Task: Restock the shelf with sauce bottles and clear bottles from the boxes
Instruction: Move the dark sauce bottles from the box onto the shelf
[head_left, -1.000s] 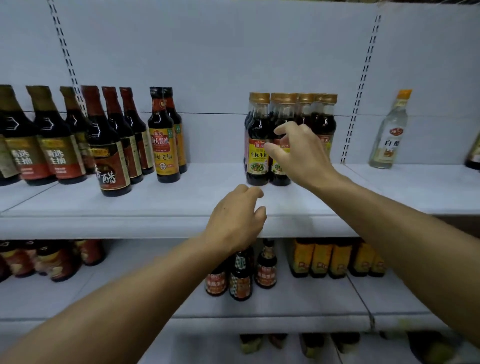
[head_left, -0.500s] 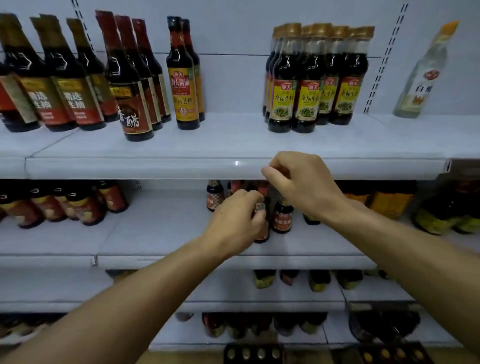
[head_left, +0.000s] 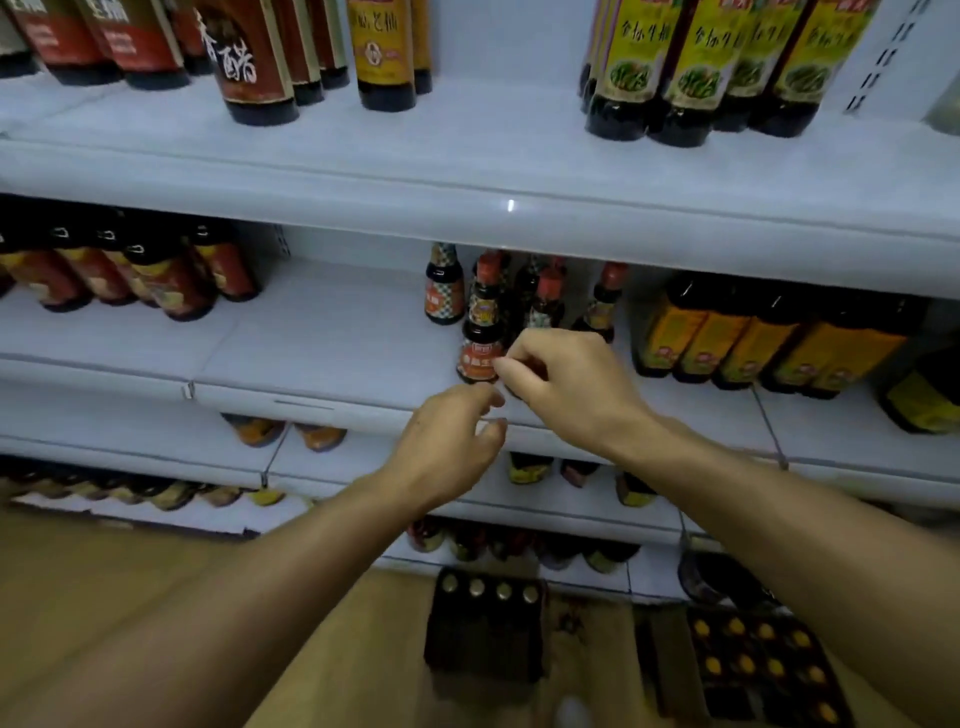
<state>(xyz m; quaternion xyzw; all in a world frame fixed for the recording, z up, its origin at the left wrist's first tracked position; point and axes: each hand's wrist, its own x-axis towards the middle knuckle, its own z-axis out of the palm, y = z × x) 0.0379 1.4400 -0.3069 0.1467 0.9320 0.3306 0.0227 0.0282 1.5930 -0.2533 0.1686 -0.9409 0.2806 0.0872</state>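
Nearest the camera, on the floor below the shelf (head_left: 363, 197), stand two boxes: a dark box (head_left: 485, 636) showing a row of gold caps, and to its right a second box (head_left: 763, 670) of yellow-capped bottles. Both hold stock waiting to go up, set close under the shelf so it is a short lift, by my reading.

Above the boxes, both forearms reach in toward the middle level. The left hand (head_left: 449, 447) hovers just off the shelf's front lip, fingers loosely curled, holding nothing; it seems poised to help or steady. The right hand (head_left: 566, 384) is a little farther in, fingers bent at the base of a small bottle (head_left: 480, 353) that stands upright at the front. Whether it pinches the bottle or only touches it, I cannot tell; the fingertips meet the label edge.

Behind that bottle is a cluster of like small bottles (head_left: 540, 296), so it is probably being lined up with its kind. Right of the cluster stand yellow-labelled bottles (head_left: 769, 348); left, red-labelled ones (head_left: 135, 275).

On the level above, tall sauce bottles (head_left: 701, 67) face outward, labels forward for shoppers.
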